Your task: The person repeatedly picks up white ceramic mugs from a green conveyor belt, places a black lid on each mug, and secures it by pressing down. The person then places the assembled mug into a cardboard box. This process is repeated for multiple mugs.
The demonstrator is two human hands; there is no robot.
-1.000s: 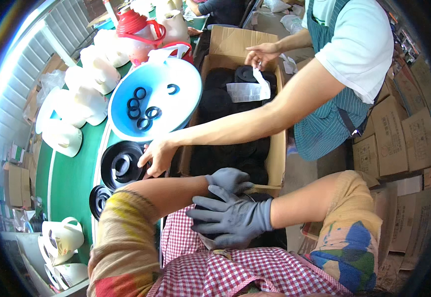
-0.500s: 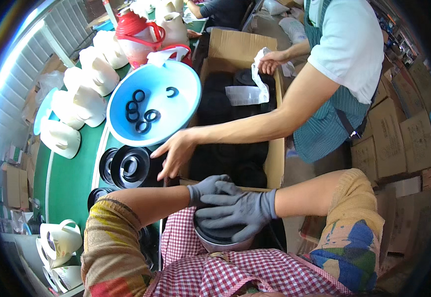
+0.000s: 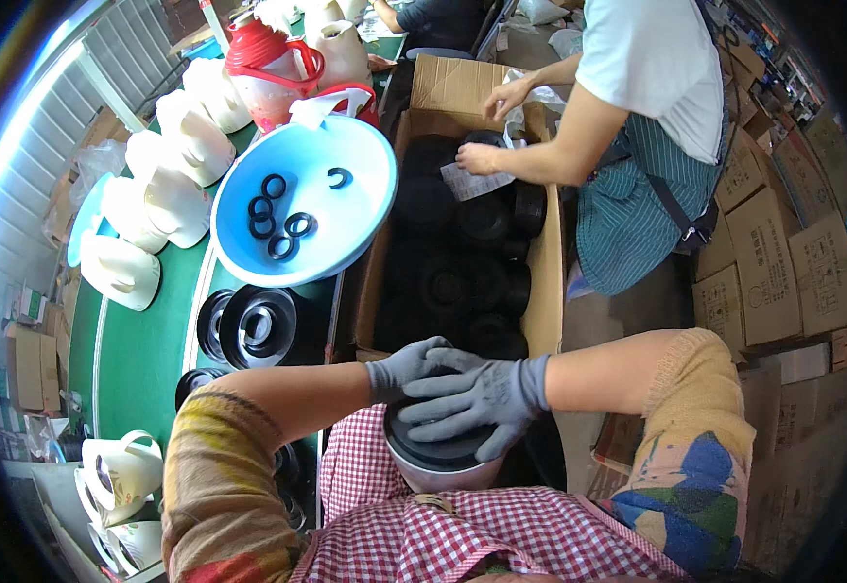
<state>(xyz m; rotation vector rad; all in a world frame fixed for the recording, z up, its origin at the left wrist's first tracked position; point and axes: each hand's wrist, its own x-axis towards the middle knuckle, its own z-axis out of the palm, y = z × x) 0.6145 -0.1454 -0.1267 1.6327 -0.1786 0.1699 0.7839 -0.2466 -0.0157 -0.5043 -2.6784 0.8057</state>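
Both my hands wear grey gloves and rest on a round black part (image 3: 438, 455) on top of a pale, shiny round body (image 3: 457, 476) in my lap. My right hand (image 3: 482, 396) lies across the black part, fingers spread and pressing flat. At its far left edge is my left hand (image 3: 406, 369), its visible fingers stretched out and partly covered by the right hand. Just beyond them stands an open cardboard box (image 3: 546, 291) with several round black parts (image 3: 448, 282) in it. Another person's hands (image 3: 489, 146) reach in at its far end, by a white paper slip (image 3: 472, 183).
To the left, a light blue basin (image 3: 345, 185) holding black rings (image 3: 273, 187) stands on a green table (image 3: 132, 360). Black round parts (image 3: 258, 328) sit beside it. White jug bodies (image 3: 117, 272) and a red-topped jug (image 3: 263, 68) stand around. Cartons (image 3: 768, 262) are stacked right.
The other person has drawn the near arm back from beside the basin to the box's far end, lowering the paper slip. My right hand has shifted slightly right, and more of the black part shows.
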